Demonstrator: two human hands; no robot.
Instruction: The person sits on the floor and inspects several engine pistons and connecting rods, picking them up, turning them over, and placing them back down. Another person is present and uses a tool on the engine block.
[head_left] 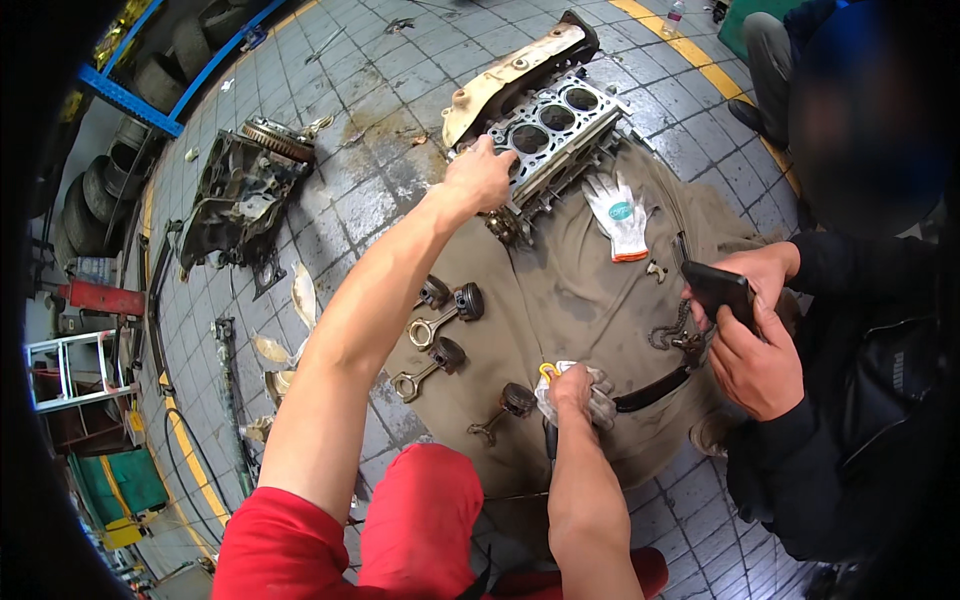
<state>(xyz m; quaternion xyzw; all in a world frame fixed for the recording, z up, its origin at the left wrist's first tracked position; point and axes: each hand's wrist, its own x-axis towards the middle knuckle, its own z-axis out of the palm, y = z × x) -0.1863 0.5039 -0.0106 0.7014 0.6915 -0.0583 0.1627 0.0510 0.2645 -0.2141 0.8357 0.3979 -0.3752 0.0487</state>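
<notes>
My left hand (pixel 478 180) reaches forward to the near-left end of a metal engine block (pixel 545 150) with large round bores. Its bent fingers lie over the block's top edge, their tips partly hidden. Lower down, my right hand (pixel 573 388) is closed on a crumpled white work glove (pixel 602 405). A yellow loop (pixel 548 371) shows beside its fingers, and a black handle (pixel 551 440) sticks out below the glove. Left of this hand lies a piston with its connecting rod (pixel 515 402). More pistons with rods (pixel 440 355) rest on the brown cloth (pixel 560 300).
A curved pale metal cover (pixel 515 75) lies behind the block. Another white glove (pixel 618 215) rests beside it. At right a person holds a black phone (pixel 718 288), near a chain (pixel 668 330). A dark gearbox housing (pixel 240 195) stands on the tiles, with tyres (pixel 90 210) farther left.
</notes>
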